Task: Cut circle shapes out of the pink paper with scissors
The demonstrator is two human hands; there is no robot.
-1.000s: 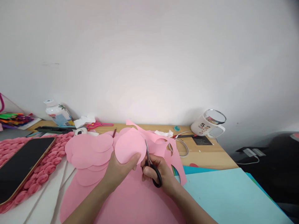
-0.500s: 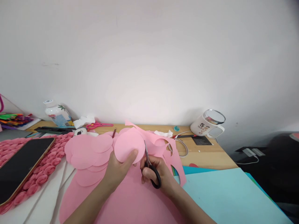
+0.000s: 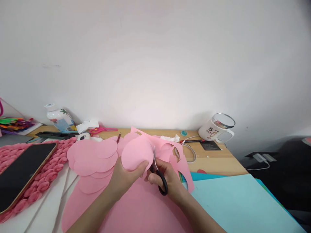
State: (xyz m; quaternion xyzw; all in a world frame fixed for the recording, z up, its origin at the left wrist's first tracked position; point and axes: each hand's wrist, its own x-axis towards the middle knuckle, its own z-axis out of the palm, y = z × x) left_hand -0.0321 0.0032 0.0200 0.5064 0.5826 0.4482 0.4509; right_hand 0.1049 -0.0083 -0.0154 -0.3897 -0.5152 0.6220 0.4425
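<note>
My left hand (image 3: 127,174) pinches a round pink paper piece (image 3: 136,152), its thumb lying across the front near the lower right edge. In my right hand (image 3: 166,176) are black-handled scissors (image 3: 162,183), their blades pointing up along the right edge of the paper circle. How far the blades are apart is hard to make out. Several pink paper circles (image 3: 93,157) overlap in a pile left of my left hand. Pink offcuts (image 3: 183,168) with curved cutouts lie behind and right of the scissors. Beneath my hands spreads a large pink sheet (image 3: 143,207).
At left, a phone (image 3: 25,171) rests on rows of pink paper rosettes (image 3: 51,176). Along the wall are a white bottle (image 3: 59,118), pink scissors (image 3: 103,129) and a mug (image 3: 215,129). Light blue sheets (image 3: 240,200) cover the desk's right side.
The paper circle in my left hand has turned and shifted slightly right, and it bends a little. My left thumb has moved right and down. The scissors stay at the circle's edge.
</note>
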